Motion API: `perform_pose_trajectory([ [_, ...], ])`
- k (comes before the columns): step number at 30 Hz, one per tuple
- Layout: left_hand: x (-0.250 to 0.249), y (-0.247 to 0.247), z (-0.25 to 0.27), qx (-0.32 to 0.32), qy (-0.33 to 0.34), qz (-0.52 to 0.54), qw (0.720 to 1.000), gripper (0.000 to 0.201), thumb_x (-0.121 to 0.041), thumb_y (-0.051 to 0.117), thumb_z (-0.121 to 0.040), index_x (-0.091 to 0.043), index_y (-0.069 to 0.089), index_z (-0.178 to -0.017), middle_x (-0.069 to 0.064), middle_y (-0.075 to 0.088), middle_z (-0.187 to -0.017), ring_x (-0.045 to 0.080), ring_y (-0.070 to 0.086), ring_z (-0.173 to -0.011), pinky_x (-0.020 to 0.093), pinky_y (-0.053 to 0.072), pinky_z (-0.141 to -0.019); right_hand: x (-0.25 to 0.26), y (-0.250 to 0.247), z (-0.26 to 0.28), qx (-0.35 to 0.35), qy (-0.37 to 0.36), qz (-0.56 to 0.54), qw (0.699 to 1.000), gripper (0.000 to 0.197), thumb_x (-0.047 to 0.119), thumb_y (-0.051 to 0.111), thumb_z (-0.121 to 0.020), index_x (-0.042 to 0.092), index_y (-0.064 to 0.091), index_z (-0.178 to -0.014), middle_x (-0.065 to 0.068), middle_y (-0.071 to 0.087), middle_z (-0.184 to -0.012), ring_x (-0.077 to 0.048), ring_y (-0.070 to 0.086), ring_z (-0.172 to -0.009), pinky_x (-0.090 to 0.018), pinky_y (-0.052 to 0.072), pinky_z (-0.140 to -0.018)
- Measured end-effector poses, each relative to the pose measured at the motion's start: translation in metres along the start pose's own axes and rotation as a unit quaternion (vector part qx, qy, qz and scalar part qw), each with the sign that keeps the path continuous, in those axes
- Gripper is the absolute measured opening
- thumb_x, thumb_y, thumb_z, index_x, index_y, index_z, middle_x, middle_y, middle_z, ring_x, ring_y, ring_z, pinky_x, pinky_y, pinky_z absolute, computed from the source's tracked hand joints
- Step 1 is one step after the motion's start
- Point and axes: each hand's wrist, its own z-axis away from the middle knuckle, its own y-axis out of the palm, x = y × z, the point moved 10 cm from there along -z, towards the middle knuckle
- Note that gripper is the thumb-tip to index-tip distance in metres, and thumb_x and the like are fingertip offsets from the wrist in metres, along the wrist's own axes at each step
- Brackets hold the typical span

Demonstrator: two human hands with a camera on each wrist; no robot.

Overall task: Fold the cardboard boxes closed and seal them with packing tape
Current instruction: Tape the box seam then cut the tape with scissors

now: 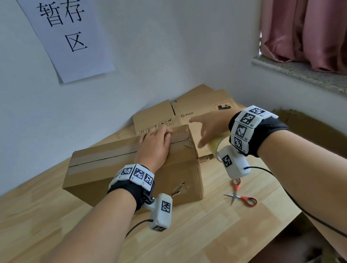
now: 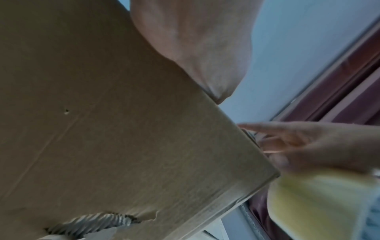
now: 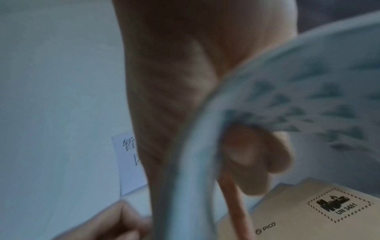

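Note:
A closed cardboard box (image 1: 115, 174) sits on the wooden table, with a strip of brown tape along its top seam. My left hand (image 1: 156, 141) lies flat on the right end of that seam, fingers straight and pressing down. My right hand (image 1: 201, 131) hovers just past the box's right end and holds a yellowish tape roll (image 1: 215, 145). In the right wrist view, blurred fingers (image 3: 257, 155) curl inside the roll (image 3: 298, 91). The left wrist view shows the box side (image 2: 123, 129), the roll (image 2: 318, 203) and my right hand (image 2: 312, 142) beside the box corner.
Red-handled scissors (image 1: 240, 195) lie open on the table (image 1: 185, 243) to the right of the box. Flattened PICO cartons (image 1: 200, 108) are stacked at the back against the wall. A stone sill (image 1: 309, 73) and pink curtain stand at the right. The box front has a torn hole (image 1: 179, 189).

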Motion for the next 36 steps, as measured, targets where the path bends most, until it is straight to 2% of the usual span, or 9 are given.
perform_pose_trajectory([
  [3,0.0,0.0,-0.004,0.007,-0.014,-0.004,1.0,0.025,-0.026,0.031,-0.103,-0.023,0.053,-0.113,-0.007,0.058,-0.126,0.014,0.046,-0.123,0.035,0.022,-0.109,-0.003,0.025,-0.008,0.045,0.001,0.042,0.998,0.118,0.05,0.075,-0.07,0.024,-0.007,-0.15,-0.006,0.044,-0.142,-0.024,0.046,-0.124,-0.036,0.04,-0.099],
  [6,-0.001,-0.001,-0.008,0.013,-0.023,-0.01,1.0,0.025,-0.027,0.031,-0.103,-0.022,0.053,-0.114,-0.007,0.059,-0.126,0.016,0.048,-0.121,0.035,0.023,-0.108,0.003,0.038,-0.011,0.034,-0.033,0.008,0.999,0.13,0.064,0.073,-0.062,0.029,-0.018,-0.147,-0.003,0.005,-0.159,-0.027,0.028,-0.139,-0.045,0.029,-0.111],
  [8,-0.003,-0.002,-0.01,0.02,-0.028,-0.01,0.999,0.026,-0.027,0.031,-0.103,-0.022,0.053,-0.115,-0.007,0.059,-0.127,0.017,0.048,-0.122,0.036,0.024,-0.107,0.008,0.038,-0.011,0.019,-0.059,-0.026,0.998,0.128,0.063,0.073,-0.064,0.027,-0.018,-0.148,0.0,-0.006,-0.159,-0.027,0.023,-0.142,-0.041,0.024,-0.112],
  [12,-0.007,-0.005,-0.011,0.016,-0.029,-0.008,0.999,0.027,-0.027,0.032,-0.103,-0.021,0.055,-0.115,-0.007,0.059,-0.127,0.017,0.049,-0.12,0.036,0.027,-0.106,0.011,0.034,-0.01,-0.01,-0.089,-0.072,0.993,0.129,0.059,0.075,-0.065,0.019,-0.016,-0.149,-0.003,0.006,-0.159,-0.023,0.021,-0.142,-0.033,0.022,-0.113],
  [17,-0.008,-0.001,-0.004,0.018,-0.031,-0.009,0.999,0.029,-0.033,0.031,-0.102,-0.019,0.053,-0.116,-0.003,0.056,-0.129,0.016,0.044,-0.124,0.039,0.024,-0.111,0.011,0.035,-0.015,-0.015,-0.104,-0.085,0.991,0.132,0.057,0.078,-0.062,0.018,-0.013,-0.149,0.002,0.001,-0.159,-0.023,0.023,-0.142,-0.032,0.024,-0.112],
  [21,-0.014,0.012,0.004,0.127,-0.013,-0.06,0.99,0.088,-0.076,0.01,-0.081,-0.014,0.034,-0.138,-0.001,0.029,-0.15,0.018,0.017,-0.14,0.043,0.006,-0.118,0.011,0.036,-0.021,-0.013,-0.114,-0.092,0.989,0.132,0.058,0.078,-0.061,0.019,-0.012,-0.149,0.001,0.005,-0.158,-0.024,0.029,-0.139,-0.034,0.027,-0.11],
  [24,-0.011,0.019,0.014,0.217,-0.005,-0.114,0.969,0.121,-0.093,0.01,-0.059,-0.012,0.013,-0.149,-0.001,0.004,-0.156,0.017,-0.002,-0.144,0.042,-0.007,-0.117,0.008,0.04,-0.023,-0.01,-0.107,-0.111,0.988,0.133,0.057,0.078,-0.062,0.019,-0.014,-0.149,-0.006,0.014,-0.157,-0.026,0.03,-0.138,-0.033,0.027,-0.11],
  [30,-0.003,0.024,0.011,0.216,-0.014,-0.141,0.966,0.122,-0.095,0.028,-0.059,-0.016,0.008,-0.15,-0.002,0.0,-0.157,0.022,-0.005,-0.145,0.044,-0.006,-0.118,0.004,0.038,-0.023,-0.01,-0.079,-0.126,0.989,0.123,0.054,0.075,-0.068,0.017,-0.009,-0.15,-0.013,0.035,-0.149,-0.028,0.04,-0.131,-0.032,0.034,-0.103],
  [36,0.0,0.022,0.008,0.194,-0.013,-0.132,0.972,0.121,-0.097,0.02,-0.056,-0.019,0.014,-0.148,0.0,0.004,-0.157,0.027,0.003,-0.145,0.049,0.0,-0.118,0.005,0.039,-0.018,-0.024,-0.058,-0.128,0.99,0.087,0.052,0.069,-0.075,0.016,0.032,-0.145,-0.003,0.045,-0.143,-0.022,0.044,-0.129,-0.034,0.037,-0.105],
])
